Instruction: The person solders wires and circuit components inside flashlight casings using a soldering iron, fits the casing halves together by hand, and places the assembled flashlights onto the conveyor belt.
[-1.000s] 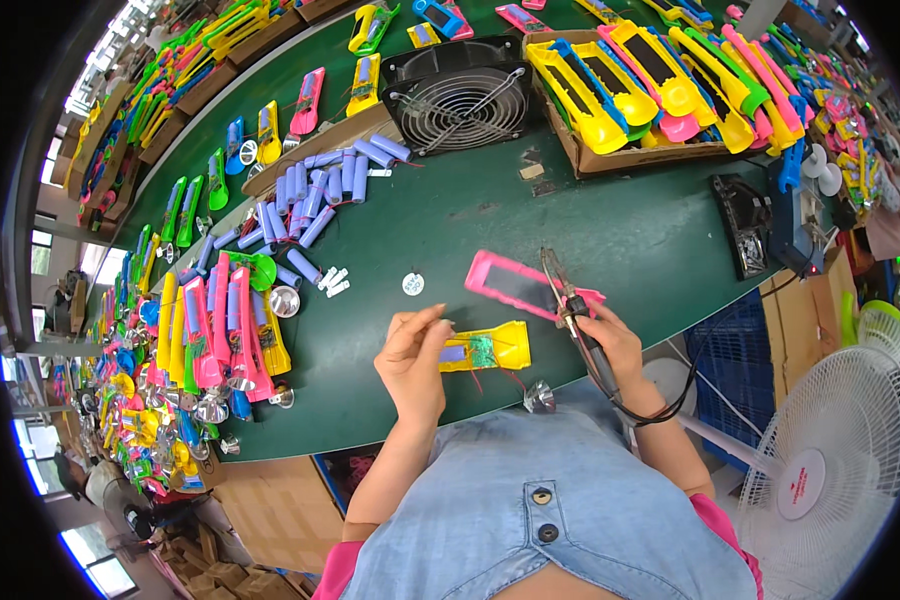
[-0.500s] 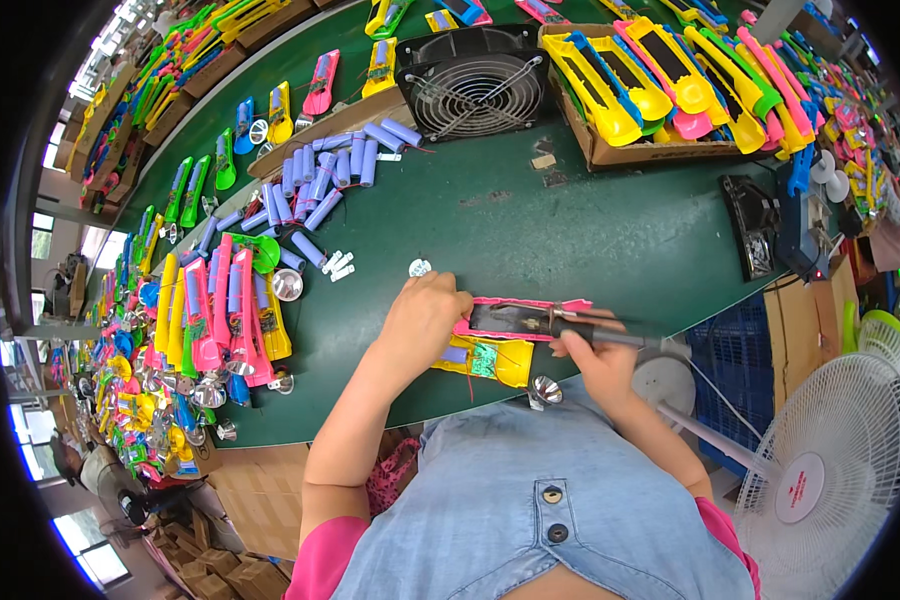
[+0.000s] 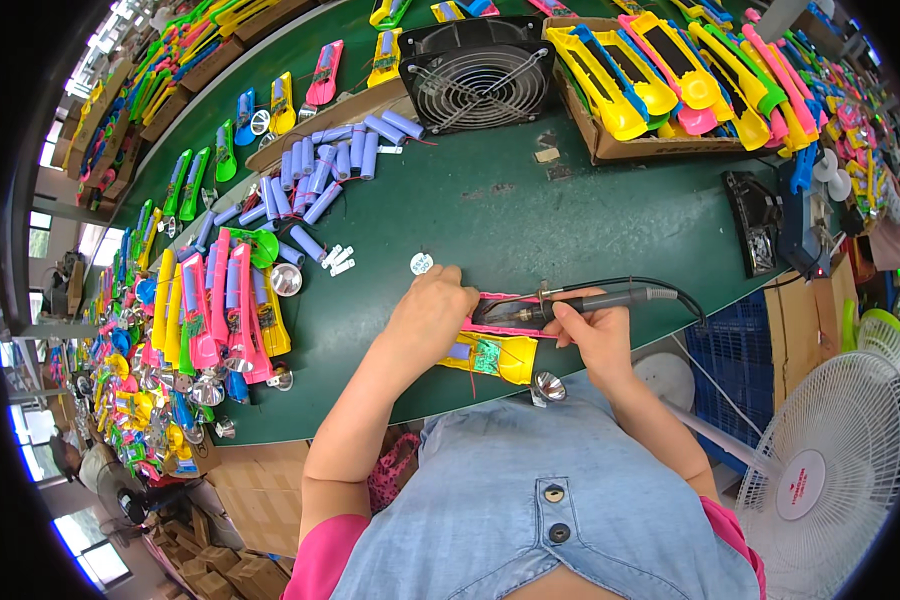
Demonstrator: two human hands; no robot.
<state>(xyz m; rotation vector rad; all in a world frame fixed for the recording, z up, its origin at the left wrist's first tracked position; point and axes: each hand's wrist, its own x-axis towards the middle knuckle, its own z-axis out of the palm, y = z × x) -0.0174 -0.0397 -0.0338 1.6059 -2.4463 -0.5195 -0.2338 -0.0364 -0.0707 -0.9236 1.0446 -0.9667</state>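
My right hand (image 3: 598,332) grips the black handle of a soldering iron (image 3: 622,298), its tip pointing left into a pink plastic casing half (image 3: 518,330). Curled over the left end of that casing, my left hand (image 3: 432,315) pins it down; its fingertips are partly hidden. Just below lies a yellow casing half (image 3: 515,362) with a purple cell and a green circuit board (image 3: 487,354). A shiny reflector cup (image 3: 548,387) rests at the table's near edge. Beyond my left hand sits a small round white piece (image 3: 421,263).
Purple battery cells (image 3: 320,180) are heaped at the left back, beside stacked casings (image 3: 240,300). A black fan (image 3: 480,85) stands at the back next to a carton (image 3: 660,150) of colourful casings. At right are a black-and-blue station (image 3: 802,225) and a white fan (image 3: 810,480).
The soldering iron, blurred by motion before, now shows sharply, with its cable looping at the right. My right hand has shifted slightly up. My left hand stays on the pink casing.
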